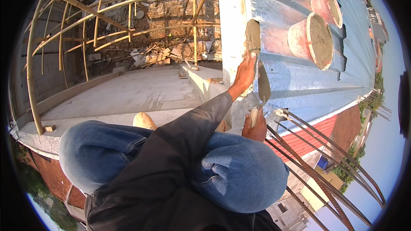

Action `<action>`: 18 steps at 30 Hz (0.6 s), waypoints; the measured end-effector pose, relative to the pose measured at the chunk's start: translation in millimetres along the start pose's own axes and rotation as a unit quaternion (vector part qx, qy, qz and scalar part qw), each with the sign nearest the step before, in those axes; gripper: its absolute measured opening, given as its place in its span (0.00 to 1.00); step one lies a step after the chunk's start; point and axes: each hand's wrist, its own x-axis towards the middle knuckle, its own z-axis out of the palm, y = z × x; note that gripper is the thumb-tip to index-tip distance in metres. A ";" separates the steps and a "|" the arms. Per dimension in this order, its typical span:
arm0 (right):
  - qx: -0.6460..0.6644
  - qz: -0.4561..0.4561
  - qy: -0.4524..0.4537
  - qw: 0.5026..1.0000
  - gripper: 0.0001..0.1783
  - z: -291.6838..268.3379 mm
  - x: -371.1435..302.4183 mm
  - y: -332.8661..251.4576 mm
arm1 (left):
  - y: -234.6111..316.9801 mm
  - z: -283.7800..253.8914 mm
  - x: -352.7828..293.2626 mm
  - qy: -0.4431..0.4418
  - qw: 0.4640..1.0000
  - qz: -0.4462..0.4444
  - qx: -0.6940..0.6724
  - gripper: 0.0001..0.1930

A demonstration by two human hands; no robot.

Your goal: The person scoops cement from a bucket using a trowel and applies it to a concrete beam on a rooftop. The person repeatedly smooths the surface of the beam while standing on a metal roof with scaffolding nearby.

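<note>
The right hand (257,129) has its fingers curled around the pale handle of a leaf-shaped grey metal trowel (263,86), whose blade points away from the person, just beside the edge of a narrow, pale plastered wall (233,38). The left hand (245,73) reaches across to that same edge, its fingers extended and close together by a patch of wet grey mortar (253,35); whether they pinch anything, I cannot tell. To the right of the wall, on bluish-silver ribbed metal roofing (291,72), stands a round reddish-pink plastic bucket (299,38) filled with grey mortar, with similar buckets beyond it. Rusty ribbed steel rods (317,175) jut out to the right of the person's knees, which are in blue denim
</note>
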 end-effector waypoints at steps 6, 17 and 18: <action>0.049 -0.023 0.042 0.998 0.33 6.8 2.5 13.2 | -3.7 24.0 -3.0 0.006 0.992 0.056 0.108 0.49; -0.056 0.049 -0.052 0.996 0.34 -14.8 22.5 -18.2 | -24.4 4.4 -15.2 0.020 0.993 0.101 0.053 0.39; -0.069 0.035 -0.053 0.996 0.34 -10.5 17.5 -13.6 | -26.0 4.9 -14.1 0.017 0.994 0.097 0.046 0.39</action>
